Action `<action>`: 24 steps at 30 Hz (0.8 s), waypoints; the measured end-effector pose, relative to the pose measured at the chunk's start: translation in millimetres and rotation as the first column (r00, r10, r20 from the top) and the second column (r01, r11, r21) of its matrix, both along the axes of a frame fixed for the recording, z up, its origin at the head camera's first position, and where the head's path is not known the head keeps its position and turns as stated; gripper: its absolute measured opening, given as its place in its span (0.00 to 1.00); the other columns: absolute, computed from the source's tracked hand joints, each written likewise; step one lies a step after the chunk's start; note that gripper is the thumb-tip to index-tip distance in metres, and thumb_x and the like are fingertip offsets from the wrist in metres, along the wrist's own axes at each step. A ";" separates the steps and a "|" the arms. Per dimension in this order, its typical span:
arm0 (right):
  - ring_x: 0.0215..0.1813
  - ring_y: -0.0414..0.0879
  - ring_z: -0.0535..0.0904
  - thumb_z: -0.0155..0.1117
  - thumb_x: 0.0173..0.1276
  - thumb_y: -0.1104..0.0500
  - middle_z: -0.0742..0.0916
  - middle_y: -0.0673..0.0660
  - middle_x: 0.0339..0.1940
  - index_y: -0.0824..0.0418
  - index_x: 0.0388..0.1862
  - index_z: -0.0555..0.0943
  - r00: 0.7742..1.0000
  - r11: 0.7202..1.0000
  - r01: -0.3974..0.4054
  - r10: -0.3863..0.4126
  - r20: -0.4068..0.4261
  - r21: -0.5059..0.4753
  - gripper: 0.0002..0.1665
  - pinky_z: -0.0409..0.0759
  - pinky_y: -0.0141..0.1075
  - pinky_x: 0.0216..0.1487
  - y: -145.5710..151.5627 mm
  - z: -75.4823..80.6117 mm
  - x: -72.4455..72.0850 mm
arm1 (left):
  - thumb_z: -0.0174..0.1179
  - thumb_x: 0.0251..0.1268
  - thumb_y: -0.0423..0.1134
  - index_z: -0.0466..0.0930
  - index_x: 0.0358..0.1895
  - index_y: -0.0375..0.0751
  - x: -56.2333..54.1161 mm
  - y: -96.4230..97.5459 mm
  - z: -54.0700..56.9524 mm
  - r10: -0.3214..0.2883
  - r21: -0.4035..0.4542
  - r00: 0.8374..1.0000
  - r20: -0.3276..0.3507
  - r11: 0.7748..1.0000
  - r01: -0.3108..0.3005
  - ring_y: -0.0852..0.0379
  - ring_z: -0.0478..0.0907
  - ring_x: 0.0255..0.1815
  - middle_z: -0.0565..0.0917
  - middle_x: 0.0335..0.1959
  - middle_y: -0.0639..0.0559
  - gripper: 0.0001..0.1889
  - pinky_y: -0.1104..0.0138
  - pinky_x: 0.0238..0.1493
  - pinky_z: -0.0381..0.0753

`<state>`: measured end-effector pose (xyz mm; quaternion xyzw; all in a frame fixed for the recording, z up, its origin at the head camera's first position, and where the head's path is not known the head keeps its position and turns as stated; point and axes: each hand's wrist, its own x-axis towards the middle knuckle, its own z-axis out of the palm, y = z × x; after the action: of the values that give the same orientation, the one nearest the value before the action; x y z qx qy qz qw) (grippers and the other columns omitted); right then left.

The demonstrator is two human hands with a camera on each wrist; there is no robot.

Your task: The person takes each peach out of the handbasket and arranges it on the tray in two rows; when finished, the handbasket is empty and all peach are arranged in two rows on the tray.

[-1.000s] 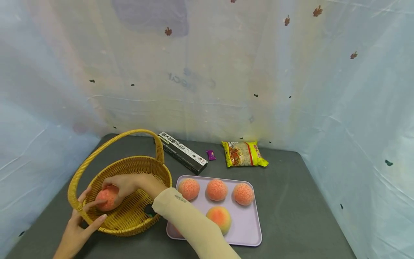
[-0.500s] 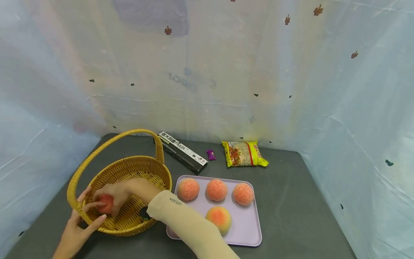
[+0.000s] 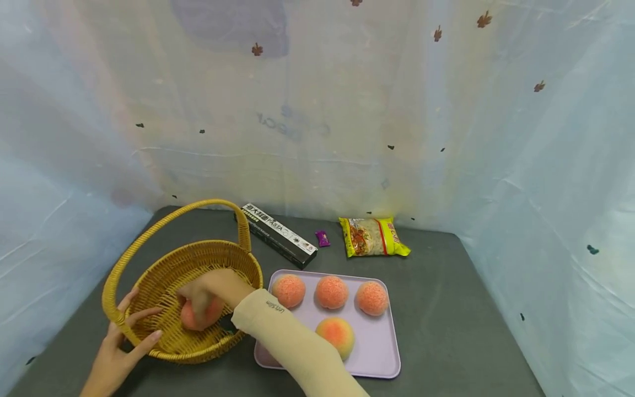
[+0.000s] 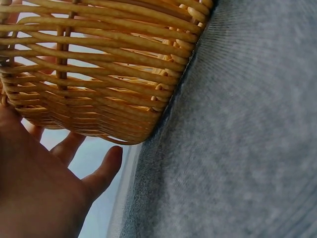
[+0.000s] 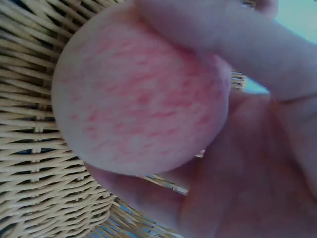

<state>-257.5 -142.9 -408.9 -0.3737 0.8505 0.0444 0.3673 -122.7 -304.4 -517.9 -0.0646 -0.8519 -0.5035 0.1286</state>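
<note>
In the head view a yellow wicker basket with a tall arched handle stands at the left of the table. My right hand reaches inside it and holds a pinkish-red peach, which fills much of the right wrist view, thumb and fingers curled round it. My left hand grips the basket's left rim near the handle's foot. Some of its fingers reach over the rim and others stay outside, below the wicker wall in the left wrist view. Right of the basket, a pale lilac tray bears several peaches, the nearest a yellow-orange peach.
Behind the tray lie a black-and-white pasta box, a small purple packet and a yellow noodle bag. My right sleeve crosses the tray's left front corner and hides it. Pale plastic sheeting surrounds the dark grey tabletop.
My right hand and its peach first dipped at the basket's left side, then moved right toward the middle of the basket. My left hand stays on the rim.
</note>
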 end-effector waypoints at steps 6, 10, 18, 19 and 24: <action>0.48 0.33 0.72 0.73 0.63 0.57 0.77 0.40 0.49 0.47 0.57 0.75 1.000 0.974 0.028 -0.027 0.009 -0.223 0.26 0.71 0.25 0.44 9.6 -1.2 -9.6 | 0.59 0.71 0.28 0.73 0.67 0.33 1.4 0.1 0.4 0.008 -0.034 1.000 -0.012 0.999 -0.009 0.57 0.30 0.80 0.37 0.82 0.56 0.23 0.64 0.59 0.55; 0.49 0.32 0.72 0.74 0.63 0.56 0.78 0.41 0.52 0.48 0.59 0.77 1.000 0.968 0.018 -0.013 0.024 -0.249 0.26 0.71 0.24 0.44 13.9 -2.9 -13.4 | 0.59 0.71 0.29 0.72 0.67 0.32 0.5 0.4 0.1 0.004 -0.008 1.000 0.002 1.000 -0.004 0.56 0.29 0.80 0.36 0.82 0.57 0.22 0.43 0.62 0.50; 0.52 0.31 0.72 0.76 0.61 0.56 0.77 0.40 0.55 0.47 0.64 0.76 0.999 0.972 0.031 -0.022 0.041 -0.233 0.32 0.71 0.24 0.46 17.9 -4.7 -13.9 | 0.60 0.71 0.29 0.73 0.66 0.31 -1.1 -0.3 0.3 0.014 -0.058 1.000 -0.022 0.998 -0.016 0.58 0.31 0.80 0.37 0.82 0.56 0.22 0.81 0.47 0.55; 0.52 0.31 0.72 0.76 0.61 0.56 0.77 0.40 0.56 0.48 0.64 0.76 0.999 0.971 0.030 -0.021 0.042 -0.237 0.32 0.71 0.24 0.46 18.3 -4.9 -13.9 | 0.60 0.70 0.29 0.73 0.66 0.31 -0.8 -0.1 0.1 0.013 -0.058 1.000 -0.023 0.998 -0.015 0.58 0.31 0.80 0.37 0.82 0.56 0.22 0.81 0.47 0.55; 0.52 0.31 0.72 0.77 0.60 0.55 0.78 0.40 0.56 0.50 0.63 0.77 1.000 0.964 0.010 -0.003 0.026 -0.266 0.32 0.70 0.23 0.47 22.2 -4.6 -15.0 | 0.59 0.71 0.28 0.72 0.67 0.30 0.2 0.8 0.1 0.008 -0.034 1.000 -0.025 0.999 -0.008 0.59 0.30 0.80 0.36 0.82 0.56 0.22 0.78 0.56 0.50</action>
<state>-272.5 -120.7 -413.4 -0.4174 0.8452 -0.0760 0.3250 -122.5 -303.6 -517.8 -0.0698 -0.8589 -0.4875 0.1403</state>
